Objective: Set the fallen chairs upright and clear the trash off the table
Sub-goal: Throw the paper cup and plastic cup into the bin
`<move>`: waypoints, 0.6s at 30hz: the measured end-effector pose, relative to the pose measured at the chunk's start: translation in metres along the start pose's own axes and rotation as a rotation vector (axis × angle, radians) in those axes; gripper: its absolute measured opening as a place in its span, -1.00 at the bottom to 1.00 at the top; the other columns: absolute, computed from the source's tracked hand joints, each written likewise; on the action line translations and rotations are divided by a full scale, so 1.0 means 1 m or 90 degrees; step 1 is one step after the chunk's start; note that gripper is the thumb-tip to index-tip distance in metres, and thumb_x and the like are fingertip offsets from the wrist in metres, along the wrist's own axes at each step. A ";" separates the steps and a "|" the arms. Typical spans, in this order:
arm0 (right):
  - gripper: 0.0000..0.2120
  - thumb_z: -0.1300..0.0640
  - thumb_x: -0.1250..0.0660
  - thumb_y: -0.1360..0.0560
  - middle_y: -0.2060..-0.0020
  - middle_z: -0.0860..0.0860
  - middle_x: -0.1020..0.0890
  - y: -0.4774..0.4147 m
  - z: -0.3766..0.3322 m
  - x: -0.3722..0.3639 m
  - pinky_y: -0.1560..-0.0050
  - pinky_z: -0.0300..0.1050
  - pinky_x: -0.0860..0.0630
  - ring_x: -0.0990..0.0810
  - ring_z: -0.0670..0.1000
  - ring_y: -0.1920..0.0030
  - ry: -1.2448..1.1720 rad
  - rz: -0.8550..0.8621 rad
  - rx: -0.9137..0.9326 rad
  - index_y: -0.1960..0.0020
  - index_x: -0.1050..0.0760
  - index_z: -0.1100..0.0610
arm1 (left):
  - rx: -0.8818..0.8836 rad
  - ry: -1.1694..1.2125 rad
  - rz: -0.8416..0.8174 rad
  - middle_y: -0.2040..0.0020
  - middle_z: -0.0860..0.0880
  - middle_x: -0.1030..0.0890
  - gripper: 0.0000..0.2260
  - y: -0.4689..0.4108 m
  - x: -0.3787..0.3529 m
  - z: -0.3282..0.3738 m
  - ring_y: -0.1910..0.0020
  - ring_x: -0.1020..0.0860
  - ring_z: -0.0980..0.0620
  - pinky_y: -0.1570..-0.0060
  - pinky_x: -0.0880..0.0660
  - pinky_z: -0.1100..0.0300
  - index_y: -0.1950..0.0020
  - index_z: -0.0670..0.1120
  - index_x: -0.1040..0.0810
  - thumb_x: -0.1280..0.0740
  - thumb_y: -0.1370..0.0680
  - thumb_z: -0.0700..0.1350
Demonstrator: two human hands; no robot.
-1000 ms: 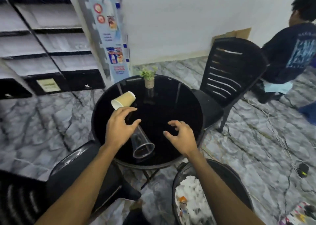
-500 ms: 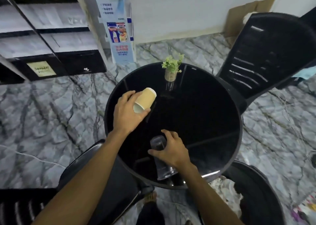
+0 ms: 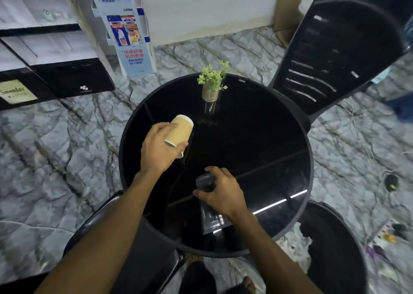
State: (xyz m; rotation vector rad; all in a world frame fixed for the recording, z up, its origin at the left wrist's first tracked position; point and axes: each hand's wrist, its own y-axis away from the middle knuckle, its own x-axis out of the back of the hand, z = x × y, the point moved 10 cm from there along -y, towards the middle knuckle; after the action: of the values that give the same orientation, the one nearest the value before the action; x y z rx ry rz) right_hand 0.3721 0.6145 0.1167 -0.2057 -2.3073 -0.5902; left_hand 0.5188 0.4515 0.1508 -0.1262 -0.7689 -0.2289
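A round black glass table [image 3: 257,150] fills the middle of the view. My left hand [image 3: 158,150] is shut on a tan paper cup [image 3: 181,129], held tilted with its mouth toward me above the table's left part. My right hand [image 3: 221,193] is shut on a clear plastic cup [image 3: 206,204] that lies on its side near the table's front edge. One black chair [image 3: 339,48] stands upright at the back right. Another black chair [image 3: 125,238] stands at the front left, partly under my left arm.
A small potted plant [image 3: 212,83] stands at the table's far side. A black bin [image 3: 335,244] with white trash sits at the front right, beside the table. A leaflet stand [image 3: 127,32] and shelves [image 3: 44,48] line the back left. Cables lie on the marble floor at right.
My left hand closed on the paper cup and lifted it off the table. My right hand came down and gripped the clear cup. The view tilted downward.
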 end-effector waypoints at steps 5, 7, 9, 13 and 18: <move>-0.34 -0.23 -0.47 -0.31 -0.22 -0.13 -0.45 0.004 0.003 0.011 -0.08 0.01 -0.57 -0.51 -0.07 -0.17 -0.010 0.015 0.003 -0.34 -0.37 -0.11 | -0.008 0.019 -0.002 -0.27 0.06 -0.51 -0.49 0.006 -0.002 0.002 -0.24 -0.51 0.03 -0.19 -0.38 0.21 -0.26 0.02 -0.60 -0.58 -0.33 -0.01; -0.34 -0.23 -0.47 -0.31 -0.22 -0.13 -0.45 0.007 0.008 0.022 -0.06 -0.03 -0.57 -0.51 -0.08 -0.17 -0.012 0.032 0.003 -0.34 -0.37 -0.10 | -0.015 0.026 -0.003 -0.26 0.07 -0.52 -0.50 0.011 -0.005 0.009 -0.23 -0.51 0.04 -0.19 -0.38 0.23 -0.25 0.00 -0.61 -0.58 -0.33 -0.04; -0.34 -0.24 -0.47 -0.31 -0.21 -0.13 -0.45 0.012 0.016 0.038 -0.03 -0.05 -0.58 -0.52 -0.09 -0.13 -0.017 0.053 -0.002 -0.34 -0.38 -0.10 | -0.030 0.034 -0.008 -0.25 0.07 -0.52 -0.51 0.016 -0.008 0.021 -0.22 -0.51 0.05 -0.18 -0.37 0.25 -0.24 0.00 -0.61 -0.58 -0.33 -0.06; -0.36 -0.22 -0.47 -0.31 -0.20 -0.11 -0.46 0.032 0.041 0.086 -0.04 0.00 -0.58 -0.53 -0.07 -0.12 -0.030 0.112 -0.019 -0.32 -0.39 -0.08 | -0.075 0.035 -0.028 -0.25 0.08 -0.52 -0.52 0.028 -0.026 0.063 -0.22 -0.52 0.04 -0.17 -0.39 0.23 -0.23 0.01 -0.62 -0.58 -0.32 -0.06; -0.39 -0.18 -0.49 -0.31 -0.18 -0.03 -0.49 0.072 0.092 0.165 -0.11 0.03 -0.55 -0.56 0.01 -0.10 -0.038 0.219 -0.057 -0.29 -0.44 -0.03 | -0.154 0.055 -0.063 -0.23 0.07 -0.55 -0.51 0.052 -0.067 0.145 -0.20 -0.54 0.04 -0.25 -0.45 0.15 -0.22 -0.01 -0.63 -0.59 -0.30 -0.07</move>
State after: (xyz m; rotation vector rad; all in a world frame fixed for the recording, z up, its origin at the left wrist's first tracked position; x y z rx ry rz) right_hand 0.2191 0.7173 0.1997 -0.6567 -2.2332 -0.5151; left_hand 0.3872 0.5404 0.2057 -0.3051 -0.6606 -0.4181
